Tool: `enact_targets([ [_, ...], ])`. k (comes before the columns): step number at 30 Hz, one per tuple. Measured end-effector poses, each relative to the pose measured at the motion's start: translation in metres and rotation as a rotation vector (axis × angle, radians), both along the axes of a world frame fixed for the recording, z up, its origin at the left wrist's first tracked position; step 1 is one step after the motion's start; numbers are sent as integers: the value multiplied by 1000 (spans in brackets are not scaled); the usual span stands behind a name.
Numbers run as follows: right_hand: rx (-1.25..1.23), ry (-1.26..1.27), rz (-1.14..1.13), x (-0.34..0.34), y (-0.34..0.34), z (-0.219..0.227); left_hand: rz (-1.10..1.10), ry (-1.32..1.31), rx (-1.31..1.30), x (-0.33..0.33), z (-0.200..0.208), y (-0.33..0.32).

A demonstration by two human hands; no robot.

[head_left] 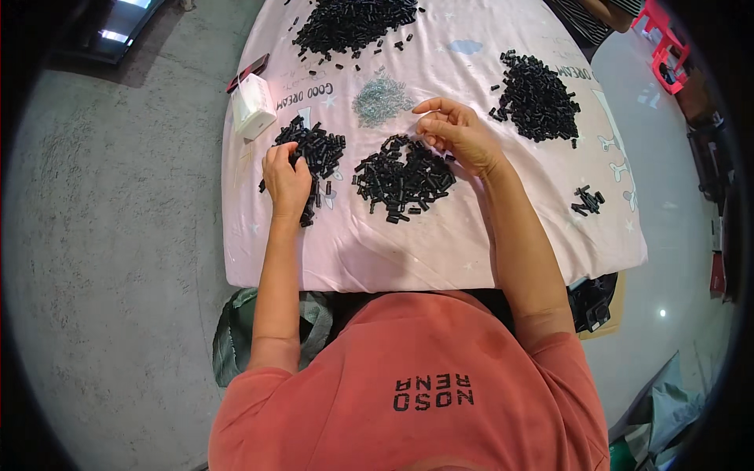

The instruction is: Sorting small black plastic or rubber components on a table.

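My left hand (287, 182) rests at the left pile of small black tubular pieces (320, 149), its fingers curled down among them. What its fingertips hold is hidden. Above the far right edge of the middle pile of similar black pieces (402, 184) is my right hand (463, 137). Its fingers are bent toward the thumb, the index finger raised; anything pinched there is too small to make out. Just left of that hand, a heap of small clear or silvery pieces (381, 100) lies on the pink printed cloth (440, 259).
Larger black heaps lie at the far side (357, 27) and at the right (538, 98). A small group of black pieces (587, 201) sits near the right edge. At the left stand a white box (253, 107) and a red-edged phone (248, 72). Another person's arm (609, 14) shows at the far right.
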State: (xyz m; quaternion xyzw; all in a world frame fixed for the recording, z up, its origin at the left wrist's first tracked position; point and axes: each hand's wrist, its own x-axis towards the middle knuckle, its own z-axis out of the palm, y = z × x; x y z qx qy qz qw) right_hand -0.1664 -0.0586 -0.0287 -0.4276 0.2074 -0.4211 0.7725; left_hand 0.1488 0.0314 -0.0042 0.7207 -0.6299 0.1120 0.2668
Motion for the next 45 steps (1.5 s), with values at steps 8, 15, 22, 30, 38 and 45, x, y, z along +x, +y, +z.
enact_targets([
  [8, 22, -23, -36, 1, 0, -2, -299, -117, -70, -46, -23, -21],
  [15, 11, -9, -56, 1, 0, -2, -283, -123, 0, -29, -35, -23],
  [22, 26, -5, -38, 1, 2, 0, -264, -195, 20, -16, -29, -10],
  [30, -2, 19, -46, 2, 2, 0, -282, -231, 41, -6, -24, -2],
  [38, 13, 12, -59, 1, 1, 0, -303, -114, -34, -33, -11, 8],
  [45, 12, 19, -89, 2, -1, -5, -554, 190, 95, -99, 1, 39],
])
